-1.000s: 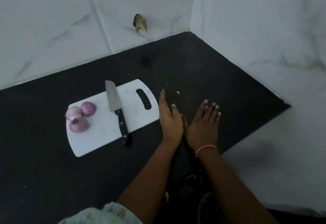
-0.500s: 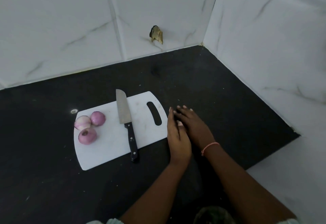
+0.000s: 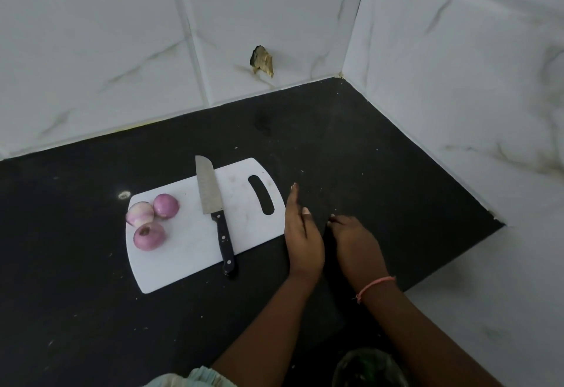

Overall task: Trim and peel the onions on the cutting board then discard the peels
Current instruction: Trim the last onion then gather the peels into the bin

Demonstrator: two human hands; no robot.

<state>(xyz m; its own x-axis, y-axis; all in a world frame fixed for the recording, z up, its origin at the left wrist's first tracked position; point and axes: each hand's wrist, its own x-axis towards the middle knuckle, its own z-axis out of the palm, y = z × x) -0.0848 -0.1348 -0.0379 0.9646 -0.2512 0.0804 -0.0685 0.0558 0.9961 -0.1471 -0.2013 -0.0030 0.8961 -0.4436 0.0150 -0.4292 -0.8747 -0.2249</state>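
Spanning the corner: a black speckled stone desk (image 3: 351, 148) is sitting under glossy white marble-veined wall tiles (image 3: 91, 51).
Board: a white plastic cutting board (image 3: 183, 252), rounded corners and slot handle, is lying flat on the desk.
Knife: a steel blade with black riveted handle (image 3: 213, 203) is lying across the board.
Hands: left hand (image 3: 302, 234) is standing on edge just beside the board, fingers straight, holding nothing; right hand (image 3: 354, 240) is resting palm-down with fingertips bent, empty.
Onions: three round, smooth purple onions (image 3: 151, 222) are clustering, touching, at the board's left end.

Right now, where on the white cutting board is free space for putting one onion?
Free: the white plastic cutting board near its front edge, below the three purple onions and left of the black-handled knife. Also between knife and handle slot. The left end is crowded.
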